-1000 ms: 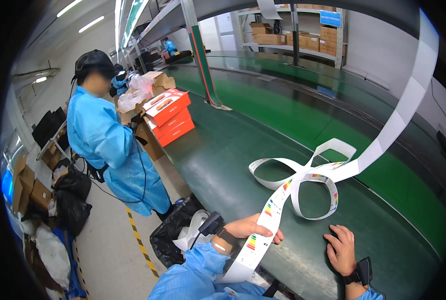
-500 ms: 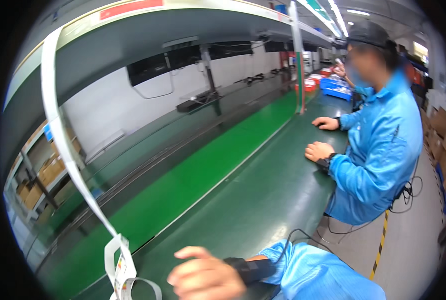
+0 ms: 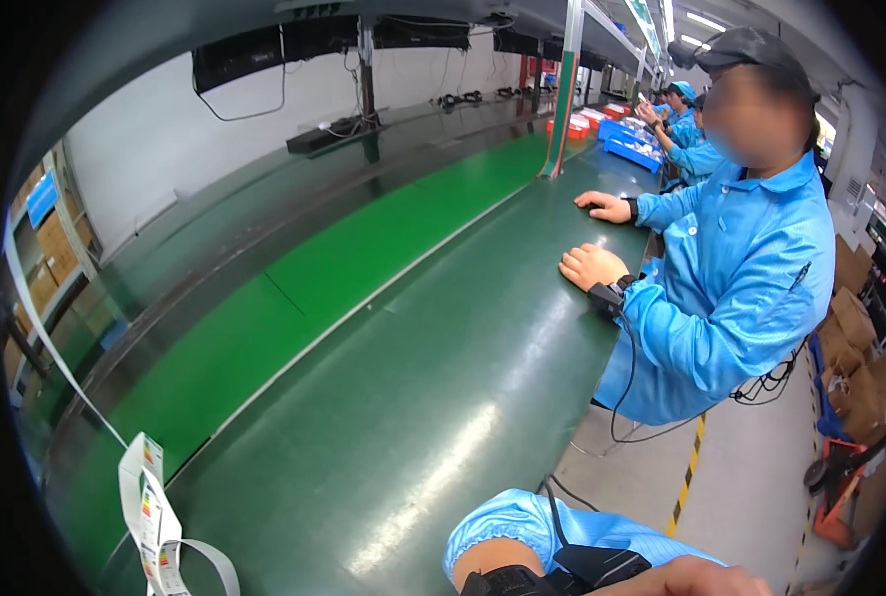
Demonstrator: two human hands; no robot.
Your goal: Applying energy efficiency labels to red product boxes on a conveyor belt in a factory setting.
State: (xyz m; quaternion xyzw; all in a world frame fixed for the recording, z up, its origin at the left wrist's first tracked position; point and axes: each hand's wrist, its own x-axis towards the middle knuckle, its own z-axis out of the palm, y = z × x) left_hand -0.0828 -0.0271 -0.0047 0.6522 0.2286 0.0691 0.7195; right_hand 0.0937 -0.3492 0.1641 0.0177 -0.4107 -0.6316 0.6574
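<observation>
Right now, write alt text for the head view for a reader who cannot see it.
A wrist in a blue sleeve with a black strap enters at the bottom edge, beside a green conveyor belt. A curled label strip lies at lower left. A co-worker in blue sits at right, both hands on the belt.

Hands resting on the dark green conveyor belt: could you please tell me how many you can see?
2, both the neighbouring co-worker's: one hand nearer the camera and one hand farther along the dark green conveyor belt. Workers farther down may have hands hidden.
</observation>
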